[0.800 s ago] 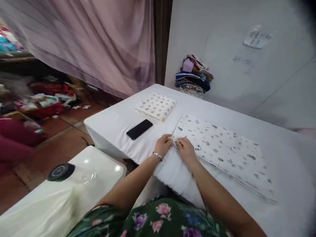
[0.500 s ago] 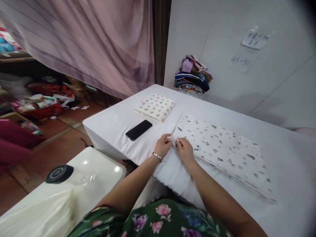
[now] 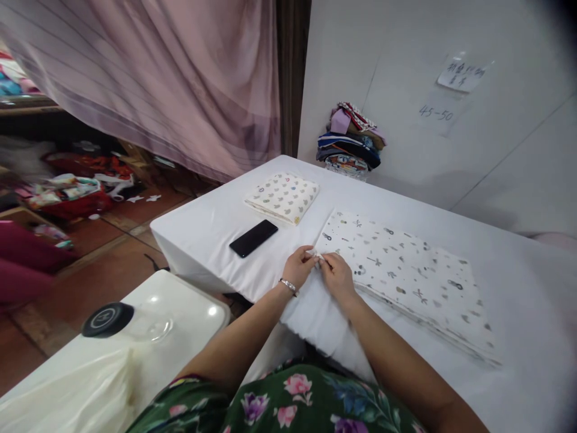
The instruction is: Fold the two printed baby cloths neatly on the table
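Left hand (image 3: 298,267) and right hand (image 3: 338,275): you pinch what looks like the patterned cloth's (image 3: 401,273) near corner, fingertips close, likely for fine control. Cloth lies flat rightward; phone (image 3: 253,238) ahead-left of your left hand, presumably out of the way.

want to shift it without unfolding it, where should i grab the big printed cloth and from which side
Probably the long near edge of the big printed cloth, from the person's side, at two well-spaced spots, pinching all layers together. It lies flat on the white table, and its stacked layers show along that edge.
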The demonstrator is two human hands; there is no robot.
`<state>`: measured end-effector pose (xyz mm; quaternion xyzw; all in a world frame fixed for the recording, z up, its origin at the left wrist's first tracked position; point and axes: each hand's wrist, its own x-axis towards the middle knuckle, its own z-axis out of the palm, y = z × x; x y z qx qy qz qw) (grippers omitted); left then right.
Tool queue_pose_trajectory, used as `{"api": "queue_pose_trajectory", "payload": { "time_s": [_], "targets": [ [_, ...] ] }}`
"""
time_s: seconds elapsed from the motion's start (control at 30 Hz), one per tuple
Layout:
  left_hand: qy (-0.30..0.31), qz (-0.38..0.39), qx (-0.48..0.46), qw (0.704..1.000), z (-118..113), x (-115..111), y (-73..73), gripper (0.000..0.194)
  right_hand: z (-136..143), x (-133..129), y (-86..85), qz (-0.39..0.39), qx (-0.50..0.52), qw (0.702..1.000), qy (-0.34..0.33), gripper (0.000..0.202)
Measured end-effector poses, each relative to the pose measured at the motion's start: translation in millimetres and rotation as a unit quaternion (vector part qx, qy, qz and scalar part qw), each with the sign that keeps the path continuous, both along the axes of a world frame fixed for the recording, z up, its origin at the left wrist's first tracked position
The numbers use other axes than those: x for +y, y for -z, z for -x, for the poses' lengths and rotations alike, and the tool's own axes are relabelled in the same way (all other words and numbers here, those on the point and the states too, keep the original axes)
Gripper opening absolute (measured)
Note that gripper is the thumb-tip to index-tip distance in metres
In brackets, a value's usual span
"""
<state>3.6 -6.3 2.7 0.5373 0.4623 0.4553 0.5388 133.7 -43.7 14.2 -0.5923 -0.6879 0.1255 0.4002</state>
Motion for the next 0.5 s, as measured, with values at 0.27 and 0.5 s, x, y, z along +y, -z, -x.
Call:
{"api": "queue_pose_trajectory", "payload": {
  "time_s": [0.27, 0.5],
  "targets": [
    [-0.008, 0.001, 0.031, 0.999, -0.9, -0.2, 0.3, 0.023, -0.1, 1.3, -2.9, 0.022, 0.038, 0.999, 0.006, 0.022],
    [-0.047, 0.021, 0.062, 0.997, 0.5, -1.8, -5.6, 0.017, 1.7, -4.0, -7.6, -0.026, -0.020, 0.999, 0.007, 0.023]
  ]
}}
